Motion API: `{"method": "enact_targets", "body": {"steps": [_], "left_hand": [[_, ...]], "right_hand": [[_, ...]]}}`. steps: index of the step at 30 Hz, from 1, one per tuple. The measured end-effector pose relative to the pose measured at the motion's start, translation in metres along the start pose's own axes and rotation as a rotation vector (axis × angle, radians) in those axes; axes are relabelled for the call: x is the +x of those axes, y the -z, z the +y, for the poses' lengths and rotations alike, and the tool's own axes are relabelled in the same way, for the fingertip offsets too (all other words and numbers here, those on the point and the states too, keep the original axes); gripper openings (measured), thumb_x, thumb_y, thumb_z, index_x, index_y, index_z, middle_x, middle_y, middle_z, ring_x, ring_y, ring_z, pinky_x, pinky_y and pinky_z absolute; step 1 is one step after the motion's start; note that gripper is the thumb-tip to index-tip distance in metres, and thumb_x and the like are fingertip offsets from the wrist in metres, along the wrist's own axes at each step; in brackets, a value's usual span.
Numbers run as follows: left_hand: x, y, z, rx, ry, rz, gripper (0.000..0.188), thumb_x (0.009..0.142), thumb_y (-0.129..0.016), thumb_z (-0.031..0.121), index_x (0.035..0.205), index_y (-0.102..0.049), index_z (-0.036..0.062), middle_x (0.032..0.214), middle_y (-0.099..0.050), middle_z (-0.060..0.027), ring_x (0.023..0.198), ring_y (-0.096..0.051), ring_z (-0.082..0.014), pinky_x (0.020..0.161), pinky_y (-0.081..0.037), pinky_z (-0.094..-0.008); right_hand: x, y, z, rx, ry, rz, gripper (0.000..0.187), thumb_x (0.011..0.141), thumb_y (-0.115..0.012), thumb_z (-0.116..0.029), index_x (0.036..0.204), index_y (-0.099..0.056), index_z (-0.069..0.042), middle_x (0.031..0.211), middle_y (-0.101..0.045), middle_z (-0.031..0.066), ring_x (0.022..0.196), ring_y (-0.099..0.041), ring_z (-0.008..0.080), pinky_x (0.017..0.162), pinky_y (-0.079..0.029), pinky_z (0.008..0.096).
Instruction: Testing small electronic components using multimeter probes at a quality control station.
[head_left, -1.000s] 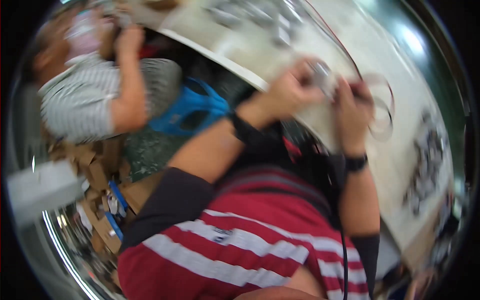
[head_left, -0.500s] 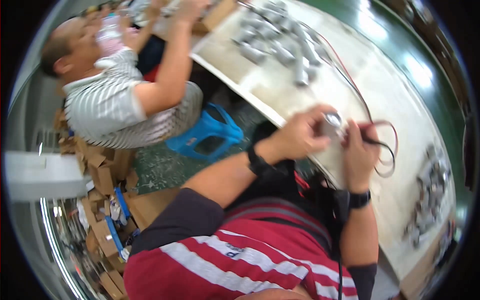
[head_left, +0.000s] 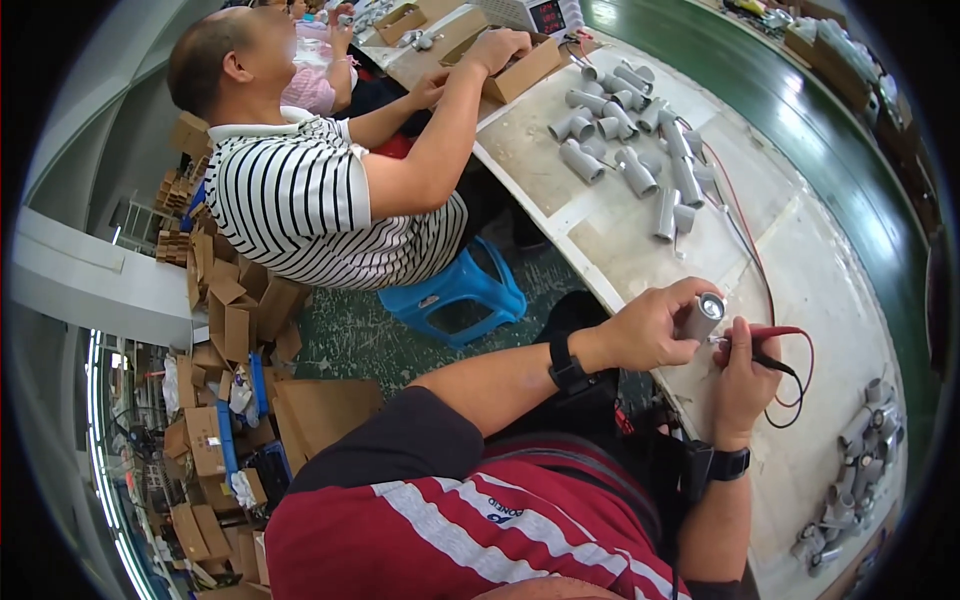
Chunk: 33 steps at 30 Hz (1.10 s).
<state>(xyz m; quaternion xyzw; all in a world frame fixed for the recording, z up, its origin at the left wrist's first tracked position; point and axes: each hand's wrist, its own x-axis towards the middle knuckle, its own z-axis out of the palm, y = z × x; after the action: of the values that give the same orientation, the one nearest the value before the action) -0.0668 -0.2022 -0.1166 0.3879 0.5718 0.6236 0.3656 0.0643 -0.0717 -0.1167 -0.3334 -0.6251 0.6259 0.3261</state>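
My left hand [head_left: 652, 328] is closed around a small grey cylindrical spotlight [head_left: 702, 318], its round lens end tipped upward. Just to its right, my right hand [head_left: 745, 392] pinches a pair of test leads, one red [head_left: 778, 331] and one black [head_left: 783, 368]. Their tips meet something small and whitish beside the spotlight; whether they touch bare wire is too small to tell. Farther up the table [head_left: 600, 245] lies a loose group of similar grey spotlights [head_left: 637, 172]. Another pile of grey spotlights [head_left: 850, 470] rests near the right edge.
A co-worker [head_left: 300, 190] sits at the left on a blue plastic stool [head_left: 460, 295], hands at a cardboard box [head_left: 525, 70]. A white device with a red display [head_left: 545, 17] stands at the far end. Cardboard cartons [head_left: 235, 320] crowd the floor at left.
My view has shifted, so the whole scene sits lower and farther right. The co-worker's raised arm has come down to the box. Both my hands keep their holds.
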Motion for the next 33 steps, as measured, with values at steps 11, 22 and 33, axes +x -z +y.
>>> {"method": "enact_targets", "body": {"steps": [11, 22, 33], "left_hand": [[-0.007, -0.008, -0.009, 0.016, 0.009, 0.046, 0.062, 0.083, -0.064, -0.008, 0.139, -0.046, 0.0111, 0.107, -0.058, -0.0018, 0.094, -0.056, -0.0090, 0.077, -0.051, -0.0268], [0.003, -0.004, -0.006, -0.008, -0.044, 0.027, 0.063, 0.085, -0.065, -0.007, 0.141, -0.045, 0.0117, 0.114, -0.056, -0.0028, 0.101, -0.055, -0.0112, 0.086, -0.050, -0.0294], [0.002, -0.006, 0.000, -0.075, -0.044, 0.012, 0.063, 0.086, -0.066, -0.007, 0.142, -0.046, 0.0124, 0.117, -0.057, -0.0020, 0.103, -0.056, -0.0110, 0.088, -0.051, -0.0296]], "right_hand": [[-0.005, 0.002, 0.008, 0.012, -0.029, 0.006, 0.016, 0.100, -0.071, -0.017, 0.096, -0.066, -0.002, 0.079, -0.067, 0.0020, 0.061, -0.057, 0.0073, 0.055, -0.047, 0.0224], [0.001, 0.002, 0.000, 0.030, -0.001, -0.004, 0.016, 0.100, -0.071, -0.016, 0.096, -0.066, -0.002, 0.079, -0.067, 0.0024, 0.062, -0.058, 0.0075, 0.055, -0.047, 0.0223], [0.002, 0.001, -0.008, 0.031, 0.004, -0.013, 0.017, 0.100, -0.071, -0.016, 0.096, -0.066, -0.001, 0.080, -0.067, 0.0027, 0.062, -0.058, 0.0076, 0.056, -0.047, 0.0218]]}}
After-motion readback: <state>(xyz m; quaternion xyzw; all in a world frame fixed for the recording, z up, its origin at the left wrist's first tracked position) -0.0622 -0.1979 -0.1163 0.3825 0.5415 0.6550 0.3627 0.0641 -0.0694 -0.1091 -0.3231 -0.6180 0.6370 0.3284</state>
